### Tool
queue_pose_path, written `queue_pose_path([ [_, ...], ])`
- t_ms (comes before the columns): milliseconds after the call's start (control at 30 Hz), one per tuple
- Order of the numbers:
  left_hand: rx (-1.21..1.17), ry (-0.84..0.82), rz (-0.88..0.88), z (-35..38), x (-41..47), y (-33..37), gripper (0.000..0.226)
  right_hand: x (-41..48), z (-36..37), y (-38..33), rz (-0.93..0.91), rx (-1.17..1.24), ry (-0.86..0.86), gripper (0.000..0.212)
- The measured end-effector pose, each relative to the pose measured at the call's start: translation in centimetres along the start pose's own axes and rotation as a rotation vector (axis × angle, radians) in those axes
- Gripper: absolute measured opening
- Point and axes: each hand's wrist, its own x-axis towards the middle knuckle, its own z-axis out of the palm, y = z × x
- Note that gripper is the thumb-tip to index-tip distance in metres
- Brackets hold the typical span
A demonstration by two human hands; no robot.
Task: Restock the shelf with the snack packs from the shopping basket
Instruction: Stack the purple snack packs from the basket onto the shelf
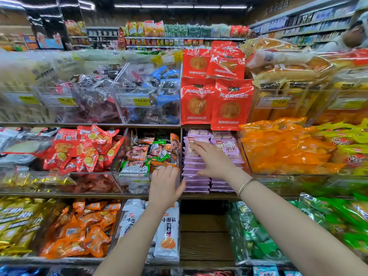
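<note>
Purple snack packs [196, 184], stacked on the wooden shelf board [205, 196], lie under the right hand [215, 160], which rests flat with fingers spread, gripping nothing. Left of them the left hand [165, 186], fingers straight, touches a clear bin [135, 182]. Red bread bags [217, 100] stand above.

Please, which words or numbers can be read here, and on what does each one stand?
"12.80": yellow price tag.
"小面筋": white pack, bottom shelf.
"奶美": purple pack.
All the rest: too blurred or too small to read.
</note>
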Motion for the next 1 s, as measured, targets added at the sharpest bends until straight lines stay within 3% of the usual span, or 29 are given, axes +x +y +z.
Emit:
queue_pose_path([
  [167, -0.145, -0.037, -0.081, -0.7, -0.1, 0.5, 0.027, -1.0, -1.4, -0.7, 0.034, 0.131, 0.088, 0.072],
  [367, -0.621, 0.1, -0.261, -3.9, -2.8, 2.7, 0.026, -7.1, -1.4, -3.4, 0.279, 0.684, 0.289, 0.051],
  [433, -0.748, -0.039, -0.327, -4.4, -5.8, 3.9, 0.015, -10.5, -0.1, -4.0, 0.375, 0.833, 0.268, 0.045],
  [600, -0.932, -0.831, -0.53, -4.3, -15.3, 6.2, 0.007, -20.5, 6.2, -5.0, 0.636, 1.046, -0.022, 0.024],
  [667, -0.91, -1.027, -0.551, -4.2, -19.6, 7.1, 0.008, -24.9, 9.0, -5.8, 0.722, 1.072, -0.151, 0.023],
  [800, -0.816, -1.222, -0.646, -4.5, -28.2, 9.1, 0.015, -34.2, 13.7, -8.4, 0.878, 1.082, -0.35, 0.016],
  [1000, -0.732, -1.383, -0.733, -5.4, -38.3, 12.5, 0.018, -46.7, 17.4, -11.4, 1.003, 0.953, -0.672, 0.019],
])
